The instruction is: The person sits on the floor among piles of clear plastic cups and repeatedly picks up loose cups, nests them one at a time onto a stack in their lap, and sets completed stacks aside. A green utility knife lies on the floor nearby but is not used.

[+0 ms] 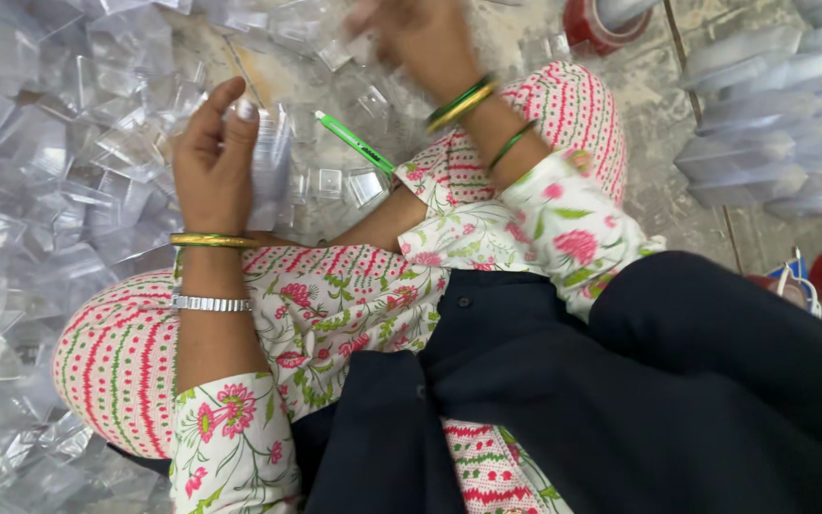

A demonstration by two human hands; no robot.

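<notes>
The left hand (213, 157) is closed on a stack of clear plastic pieces (268, 162), thumb and fingers clamped along one side, holding the stack upright above the knee. A gold bangle (213, 241) and a metal watch band (211, 304) sit on that wrist. Beyond the stack, a green pen (354, 143) lies on the floor among loose clear plastic boxes (68, 143). Farther out, the right hand (420, 38) reaches over the pile, blurred; its grip cannot be determined. Green bangles (463, 103) circle its wrist. A red tape roll (594, 24) lies at the far edge.
</notes>
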